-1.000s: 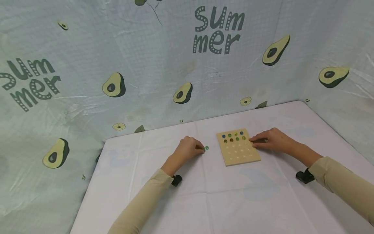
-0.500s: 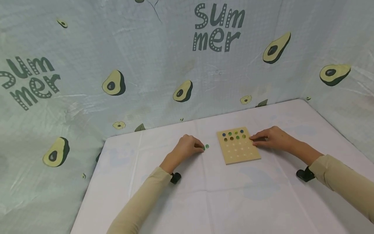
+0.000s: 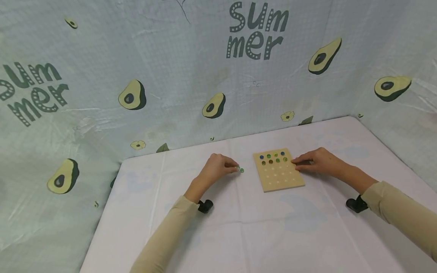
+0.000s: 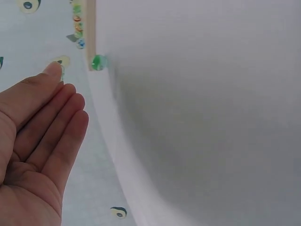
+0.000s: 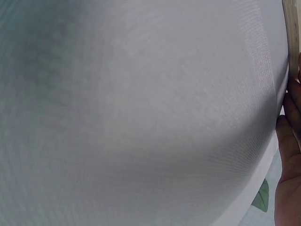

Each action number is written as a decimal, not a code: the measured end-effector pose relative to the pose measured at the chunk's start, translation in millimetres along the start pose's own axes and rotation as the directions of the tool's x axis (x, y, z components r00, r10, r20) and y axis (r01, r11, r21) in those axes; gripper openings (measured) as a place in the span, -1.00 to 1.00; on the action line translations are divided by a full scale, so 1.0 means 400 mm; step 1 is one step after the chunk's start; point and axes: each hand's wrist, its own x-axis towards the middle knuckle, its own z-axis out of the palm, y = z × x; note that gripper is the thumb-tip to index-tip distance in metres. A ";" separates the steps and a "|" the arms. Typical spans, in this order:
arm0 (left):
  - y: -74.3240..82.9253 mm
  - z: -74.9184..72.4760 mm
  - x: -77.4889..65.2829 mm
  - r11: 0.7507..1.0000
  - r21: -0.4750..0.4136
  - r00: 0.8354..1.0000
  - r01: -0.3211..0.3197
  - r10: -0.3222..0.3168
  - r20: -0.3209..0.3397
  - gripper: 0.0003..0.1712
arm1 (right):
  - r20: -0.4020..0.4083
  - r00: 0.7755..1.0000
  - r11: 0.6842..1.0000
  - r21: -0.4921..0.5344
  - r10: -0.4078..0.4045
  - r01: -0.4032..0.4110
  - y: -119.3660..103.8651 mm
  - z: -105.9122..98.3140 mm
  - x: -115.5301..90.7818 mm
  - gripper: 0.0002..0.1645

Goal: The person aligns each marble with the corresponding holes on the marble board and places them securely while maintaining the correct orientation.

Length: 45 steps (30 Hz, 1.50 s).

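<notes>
Between the thumb and fingertips of my left hand (image 3: 216,167) a small clear green glass marble (image 4: 62,73) is pinched, mostly covered by the thumb in the left wrist view. A second green marble (image 3: 242,170) lies on the table just beyond those fingertips, left of a square wooden board (image 3: 281,178). Two rows of coloured marbles (image 3: 271,162) fill hollows at the board's far side; the nearer hollows show bare. My right hand (image 3: 317,161) rests at the board's right edge, its fingertips touching the rim. The right wrist view shows only part of its fingers (image 5: 289,141).
A pale cloth covers the table (image 3: 218,242). Behind it and at both sides hangs a curtain (image 3: 177,76) printed with avocados and lettering. Each wrist wears a small black camera; the left one (image 3: 206,206) sits close over the cloth.
My left hand has lifted slightly from the table with the marble, which now shows at the fingertips beside the other one. The right hand and the board stay in place.
</notes>
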 end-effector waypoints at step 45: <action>0.133 0.079 0.063 0.989 -0.145 0.985 -0.041 0.016 -0.172 -0.80 | 0.003 1.000 1.000 -0.009 0.013 -0.013 -0.008 -0.007 -0.001 -0.63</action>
